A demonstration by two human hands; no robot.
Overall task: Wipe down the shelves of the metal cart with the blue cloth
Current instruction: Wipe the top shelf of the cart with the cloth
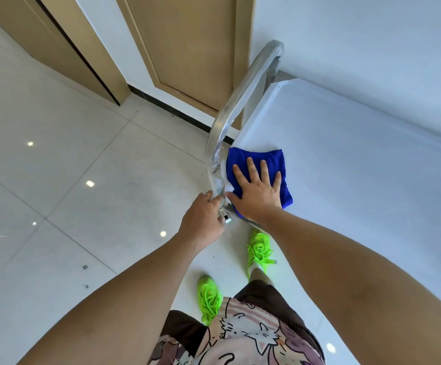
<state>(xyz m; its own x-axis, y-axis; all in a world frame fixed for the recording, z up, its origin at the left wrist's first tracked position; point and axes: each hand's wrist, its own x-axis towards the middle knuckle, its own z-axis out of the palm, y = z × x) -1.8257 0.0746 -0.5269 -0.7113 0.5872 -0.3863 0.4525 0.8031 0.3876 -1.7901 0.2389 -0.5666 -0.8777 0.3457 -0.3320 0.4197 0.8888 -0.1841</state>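
The metal cart's top shelf [345, 159] stretches away to the right, pale and reflective. A folded blue cloth [256, 159] lies flat on the shelf's near left corner. My right hand [257, 191] presses down on the cloth with fingers spread. My left hand [203, 219] grips the cart's frame at that same corner, just below the curved, plastic-wrapped handle [243, 101]. The lower shelves are hidden under the top one.
A white tiled floor [69, 167] spreads to the left. A tan door [187, 48] and white wall stand behind the cart. My feet in bright green shoes [260, 250] stand beside the cart's near edge.
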